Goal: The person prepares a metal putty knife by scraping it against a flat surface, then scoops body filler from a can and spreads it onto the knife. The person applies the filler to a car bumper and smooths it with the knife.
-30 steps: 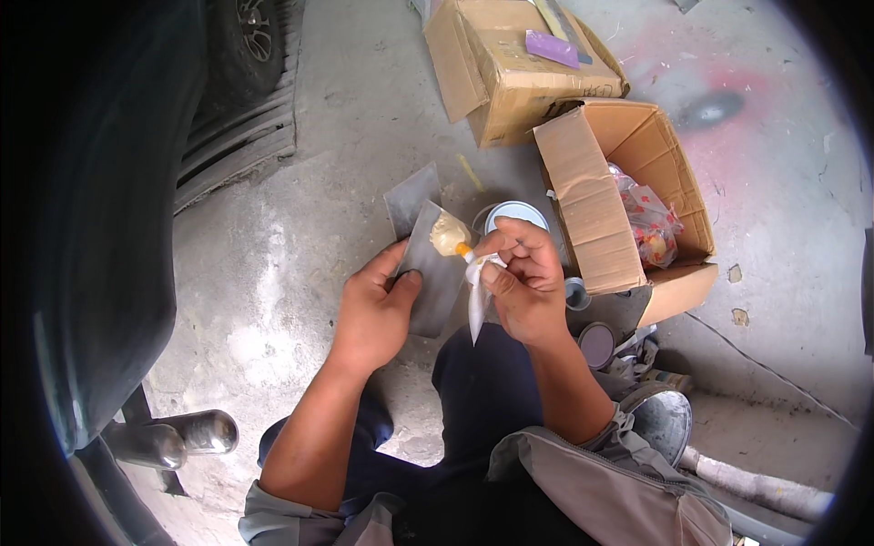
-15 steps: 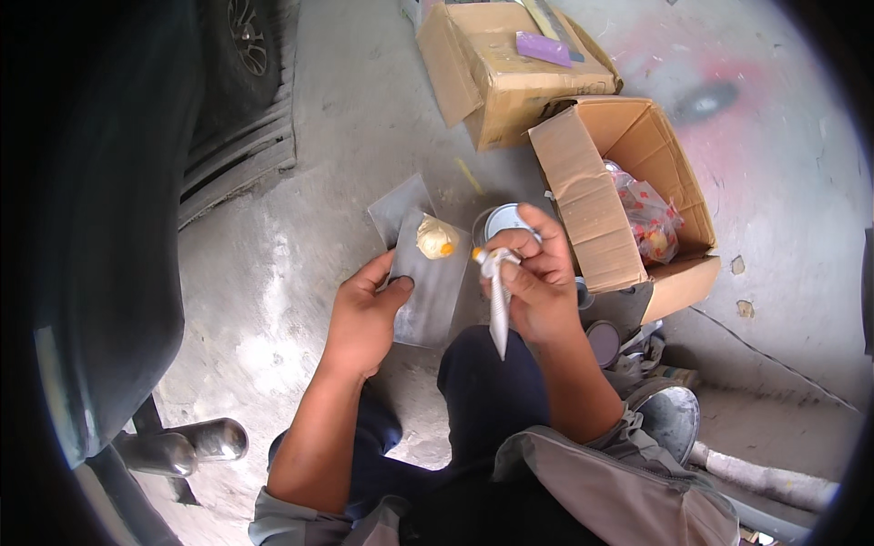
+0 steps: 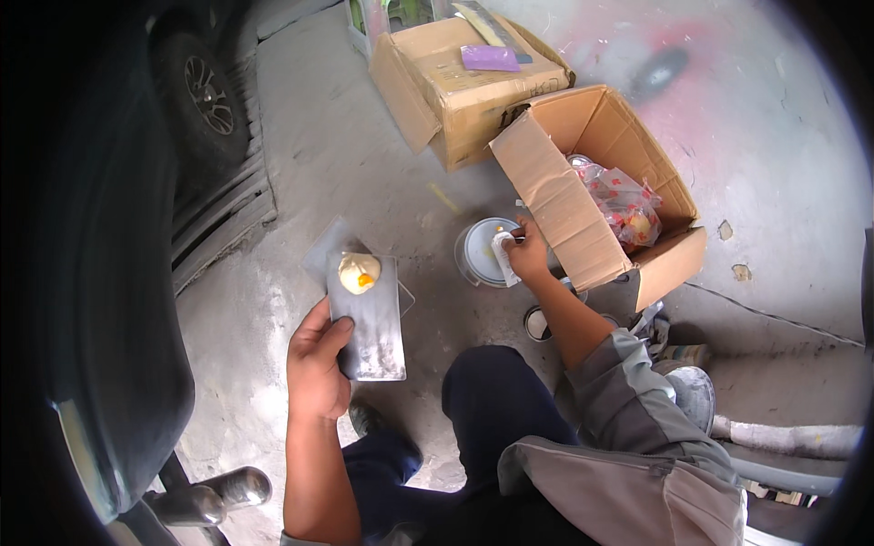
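My left hand [image 3: 317, 369] grips a flat grey metal plate [image 3: 371, 341], with the thumb lying on its face. On the plate's far part sits a mound of cream putty [image 3: 351, 269] with an orange dab [image 3: 365, 279] on it. A second thin sheet [image 3: 325, 244] shows partly behind the plate. To the right, my right hand [image 3: 530, 255] is closed round a small white squeeze tube [image 3: 504, 259], its orange tip pointing away from me. The tube is over the pale lid of a round can [image 3: 480, 247]; whether they touch I cannot tell.
Two cardboard boxes stand beyond the can: one [image 3: 487, 86] has a purple sheet [image 3: 490, 58] on top, and the open one [image 3: 557, 205] holds a plastic bag [image 3: 624, 205]. A car wheel [image 3: 205, 96] is at far left. A smaller can [image 3: 538, 322] stands by my right forearm.
My right hand has carried the tube away from the putty, out to the can, and turned its tip away from me. My left hand and the plate sit lower and further left in view.
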`<state>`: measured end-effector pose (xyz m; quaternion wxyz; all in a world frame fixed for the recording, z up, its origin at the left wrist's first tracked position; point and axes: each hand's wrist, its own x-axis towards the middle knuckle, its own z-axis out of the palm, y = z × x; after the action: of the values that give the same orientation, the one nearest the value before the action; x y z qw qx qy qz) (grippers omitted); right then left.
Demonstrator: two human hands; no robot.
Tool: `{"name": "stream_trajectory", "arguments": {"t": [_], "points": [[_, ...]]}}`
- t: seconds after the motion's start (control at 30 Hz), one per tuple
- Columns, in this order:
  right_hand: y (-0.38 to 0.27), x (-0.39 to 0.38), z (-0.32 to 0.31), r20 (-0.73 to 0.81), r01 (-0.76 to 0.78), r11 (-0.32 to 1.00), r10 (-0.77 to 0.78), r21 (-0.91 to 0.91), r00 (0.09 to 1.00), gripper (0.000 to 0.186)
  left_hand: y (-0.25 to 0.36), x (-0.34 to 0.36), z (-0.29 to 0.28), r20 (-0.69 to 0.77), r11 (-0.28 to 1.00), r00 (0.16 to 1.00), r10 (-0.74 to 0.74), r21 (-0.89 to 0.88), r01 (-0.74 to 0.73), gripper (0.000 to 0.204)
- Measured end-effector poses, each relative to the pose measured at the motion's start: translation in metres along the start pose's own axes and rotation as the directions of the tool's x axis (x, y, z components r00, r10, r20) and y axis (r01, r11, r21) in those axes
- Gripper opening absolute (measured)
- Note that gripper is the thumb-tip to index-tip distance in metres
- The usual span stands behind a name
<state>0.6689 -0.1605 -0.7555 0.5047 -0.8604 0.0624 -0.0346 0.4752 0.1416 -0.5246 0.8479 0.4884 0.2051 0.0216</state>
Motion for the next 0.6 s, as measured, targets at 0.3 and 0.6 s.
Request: {"name": "stream_trajectory", "arguments": {"t": [0.3,0.6], "points": [[0.008,-0.015,0.012,-0.271,0.304,0.941,-0.334,-0.149,0.903,0.057,-0.012,0.016,-0.007,0.028,0.999,0.998,-0.053,-0.006,0.053,0.039],[-0.146,-0.175,-0.049,0.466,-0.442,0.802,0.236,0.402,0.853,0.031,0.022,-0.049,0.016,0.095,0.957,0.958,-0.269,-0.086,0.278,0.041]]}}
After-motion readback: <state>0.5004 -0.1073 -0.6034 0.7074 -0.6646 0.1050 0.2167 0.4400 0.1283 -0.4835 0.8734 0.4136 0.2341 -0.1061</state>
